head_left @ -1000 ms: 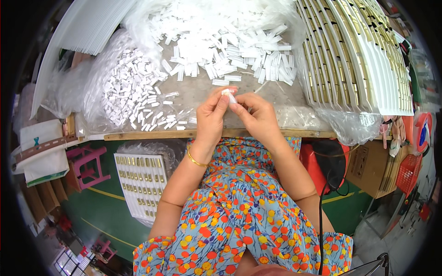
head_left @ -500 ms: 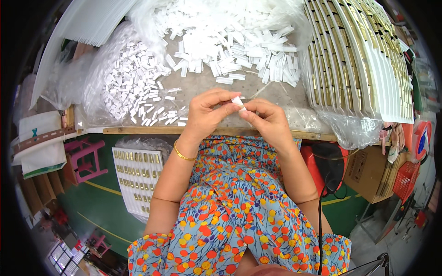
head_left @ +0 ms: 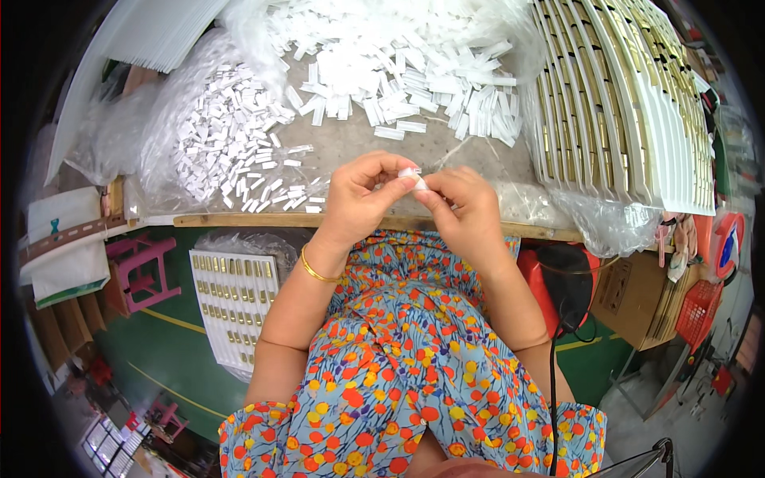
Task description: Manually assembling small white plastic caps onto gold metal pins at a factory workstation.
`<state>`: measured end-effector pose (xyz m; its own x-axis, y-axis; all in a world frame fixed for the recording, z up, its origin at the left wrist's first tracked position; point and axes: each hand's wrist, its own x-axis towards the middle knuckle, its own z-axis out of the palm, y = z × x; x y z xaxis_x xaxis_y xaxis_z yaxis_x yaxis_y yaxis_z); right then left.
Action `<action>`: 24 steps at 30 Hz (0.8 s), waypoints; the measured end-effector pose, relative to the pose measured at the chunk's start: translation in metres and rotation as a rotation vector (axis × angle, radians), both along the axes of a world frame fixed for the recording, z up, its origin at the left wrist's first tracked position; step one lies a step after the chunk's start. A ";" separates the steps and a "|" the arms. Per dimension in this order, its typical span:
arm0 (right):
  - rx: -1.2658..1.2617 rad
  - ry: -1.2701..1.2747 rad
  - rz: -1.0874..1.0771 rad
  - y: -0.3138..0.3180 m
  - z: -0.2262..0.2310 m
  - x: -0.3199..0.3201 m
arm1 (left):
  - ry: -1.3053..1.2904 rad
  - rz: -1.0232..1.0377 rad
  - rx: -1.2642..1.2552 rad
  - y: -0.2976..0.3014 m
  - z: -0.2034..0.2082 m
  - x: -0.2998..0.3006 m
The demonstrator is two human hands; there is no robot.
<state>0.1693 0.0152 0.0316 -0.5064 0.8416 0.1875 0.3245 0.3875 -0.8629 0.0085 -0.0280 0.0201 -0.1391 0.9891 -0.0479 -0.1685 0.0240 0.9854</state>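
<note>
Between my two hands, just above the table's near edge, is a small white plastic piece (head_left: 412,176). My left hand (head_left: 368,190) pinches it between thumb and fingers. My right hand (head_left: 464,205) grips its right end with thumb and forefinger. Part of the piece is covered by my fingertips, so its exact shape is hard to tell. Beyond my hands lies a big heap of longer clear-white plastic strips (head_left: 390,88). To the left spreads a pile of short white pieces (head_left: 231,139), some loose near the table edge.
Stacked white trays with rows of gold-coloured parts (head_left: 613,119) stand at the right. Another such tray (head_left: 235,299) is below the table at left. Clear plastic bags (head_left: 602,223) lie around the piles. A pink stool (head_left: 147,271) and cardboard boxes (head_left: 637,295) stand lower down.
The white piece has turned slightly between my fingers, and my right fingers have shifted a little on it. Both hands stay at nearly the same place.
</note>
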 end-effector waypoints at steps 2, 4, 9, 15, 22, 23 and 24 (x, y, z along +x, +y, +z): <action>0.180 -0.043 -0.004 -0.001 0.000 -0.001 | -0.045 -0.013 -0.003 0.000 -0.002 -0.005; 0.315 -0.084 -0.006 -0.002 0.000 -0.001 | 0.203 -0.106 0.142 0.001 -0.003 -0.015; 0.257 -0.015 -0.002 -0.001 0.003 0.002 | 0.174 -0.114 0.213 0.003 -0.010 -0.013; 0.278 -0.036 -0.023 -0.002 0.000 0.013 | -0.063 -0.138 -0.010 0.000 -0.016 -0.005; 0.394 -0.131 0.102 -0.002 0.011 0.024 | 0.655 -0.332 0.112 0.008 0.019 -0.002; 0.330 -0.131 0.119 0.000 0.013 0.029 | 0.648 -0.346 0.154 0.013 0.023 0.002; 0.353 -0.139 0.105 -0.001 0.025 0.035 | 0.643 -0.381 0.171 0.015 0.030 0.004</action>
<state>0.2043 0.0146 0.0563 -0.6276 0.6799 0.3791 0.3718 0.6897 -0.6213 0.0125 -0.0133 0.0500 0.2641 0.9607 0.0851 0.4290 -0.1961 0.8818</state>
